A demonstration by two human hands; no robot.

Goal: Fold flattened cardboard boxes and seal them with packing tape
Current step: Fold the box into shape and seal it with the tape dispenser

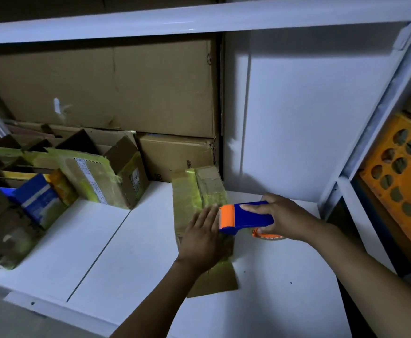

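The left hand [203, 236] presses flat on the cardboard box [199, 206]. The right hand [282, 217] grips the tape dispenser [246, 215]. The box looks light, likely to slide unless pinned.

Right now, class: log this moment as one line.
left hand: flat on box | right hand: holds tape dispenser | step: taping
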